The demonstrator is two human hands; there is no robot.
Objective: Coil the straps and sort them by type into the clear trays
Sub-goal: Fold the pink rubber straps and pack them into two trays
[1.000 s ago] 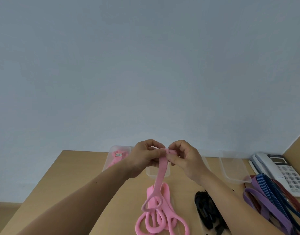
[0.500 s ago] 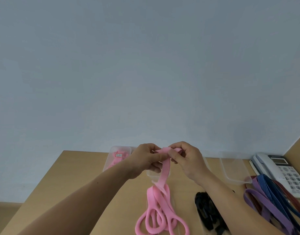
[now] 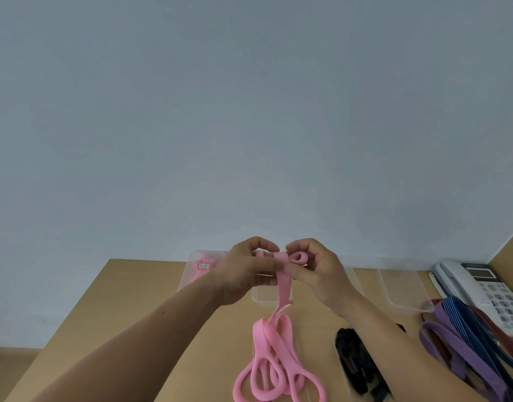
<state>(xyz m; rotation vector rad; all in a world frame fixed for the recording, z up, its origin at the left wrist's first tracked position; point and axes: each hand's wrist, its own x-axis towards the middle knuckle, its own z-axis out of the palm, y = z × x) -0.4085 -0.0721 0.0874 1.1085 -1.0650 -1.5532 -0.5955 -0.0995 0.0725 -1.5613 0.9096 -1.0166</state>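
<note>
Both hands are raised above the wooden desk (image 3: 139, 311), working one pink strap (image 3: 284, 282). My left hand (image 3: 246, 271) pinches the strap near its top. My right hand (image 3: 316, 271) grips a small rolled coil at the strap's end. The strap's tail hangs down to a heap of pink loops (image 3: 275, 369) on the desk. A clear tray (image 3: 191, 274) at the back left holds pink coils with a label. Another clear tray (image 3: 264, 298) lies behind my hands, a third clear tray (image 3: 403, 288) to the right.
A black strap bundle (image 3: 356, 364) lies right of the pink loops. Purple, blue striped and dark red straps (image 3: 464, 338) are piled at the right. A white desk phone (image 3: 487, 288) stands at the back right. A plain wall rises behind the desk.
The coil in my right hand has grown by a turn or so, and the hanging tail has shortened, its loose end lifted off the heap.
</note>
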